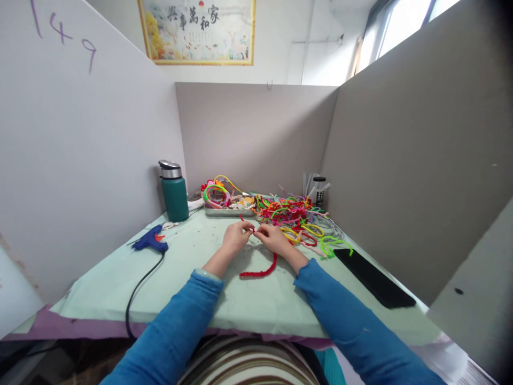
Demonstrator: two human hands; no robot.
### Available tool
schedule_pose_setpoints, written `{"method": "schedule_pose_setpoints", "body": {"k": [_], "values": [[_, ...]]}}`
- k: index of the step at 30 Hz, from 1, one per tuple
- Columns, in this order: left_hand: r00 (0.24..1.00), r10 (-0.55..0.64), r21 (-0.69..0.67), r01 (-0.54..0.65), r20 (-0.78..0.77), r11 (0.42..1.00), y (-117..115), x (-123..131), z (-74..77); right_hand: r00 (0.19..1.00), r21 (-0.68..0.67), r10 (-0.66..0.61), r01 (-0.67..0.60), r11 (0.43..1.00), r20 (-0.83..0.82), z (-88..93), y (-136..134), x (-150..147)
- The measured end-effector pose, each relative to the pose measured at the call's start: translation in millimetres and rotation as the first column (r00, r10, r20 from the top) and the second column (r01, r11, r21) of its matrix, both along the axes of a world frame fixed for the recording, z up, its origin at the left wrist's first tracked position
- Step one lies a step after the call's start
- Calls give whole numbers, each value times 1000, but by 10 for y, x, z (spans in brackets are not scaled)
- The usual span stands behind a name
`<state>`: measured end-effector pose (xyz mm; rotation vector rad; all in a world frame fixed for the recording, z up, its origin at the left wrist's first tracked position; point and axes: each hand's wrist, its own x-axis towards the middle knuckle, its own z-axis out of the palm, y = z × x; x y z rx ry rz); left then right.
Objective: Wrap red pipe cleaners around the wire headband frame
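Near the middle of the table, my left hand [237,237] and my right hand [272,238] meet almost fingertip to fingertip. Both pinch a red pipe cleaner [258,274]. One short end of it pokes up above my left fingers. Its longer part hangs below my right hand and curves left over the pale green cloth. The small piece between the fingertips is mostly hidden.
A tangle of coloured pipe cleaners [284,211] lies behind my right hand, beside a metal tray [230,212] of craft pieces. At left are a green bottle [175,199] and a blue glue gun [150,239] with its cord. A black slab [374,278] lies at right.
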<state>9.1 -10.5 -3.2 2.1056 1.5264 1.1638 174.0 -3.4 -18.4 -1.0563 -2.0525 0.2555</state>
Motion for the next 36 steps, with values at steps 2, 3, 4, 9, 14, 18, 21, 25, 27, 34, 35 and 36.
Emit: {"method": "schedule_pose_setpoints", "body": {"k": [2,3,4,9,14,18,21,25,27,34,35,36], "values": [[999,-3,23,4,-35,1000,3,3,4,1000,3,1,-1,1000,-3,-1,6,1],[999,-10,21,11,-49,1000,5,3,6,1000,4,1,-1,1000,-3,-2,7,1],[998,-18,12,19,-60,1000,7,2,8,1000,5,0,0,1000,-3,-3,8,1],[995,-28,-34,25,-90,999,8,0,23,1000,10,8,-8,1000,-4,-9,7,3],[989,-53,-12,51,-142,999,35,-7,-8,1000,13,30,-29,999,-9,-9,3,3],[983,-77,5,79,-169,997,48,-11,-27,1000,17,27,-27,999,-4,-2,-9,2],[983,-65,28,71,-174,997,41,-10,-21,1000,27,22,-22,999,0,8,-23,2],[985,-55,39,62,-162,997,40,-7,-20,1000,33,27,-27,999,-5,23,-42,2],[988,-49,16,52,-144,999,46,-6,-25,999,34,33,-32,999,-10,28,-48,1],[992,-40,2,41,-120,999,30,-4,-6,998,55,46,-44,998,-40,32,-38,-1],[993,-40,3,41,-111,999,24,-3,-3,998,61,51,-48,997,-44,34,-36,0],[994,-39,2,40,-100,999,19,-2,-1,997,67,54,-51,996,-47,36,-35,1]]}}
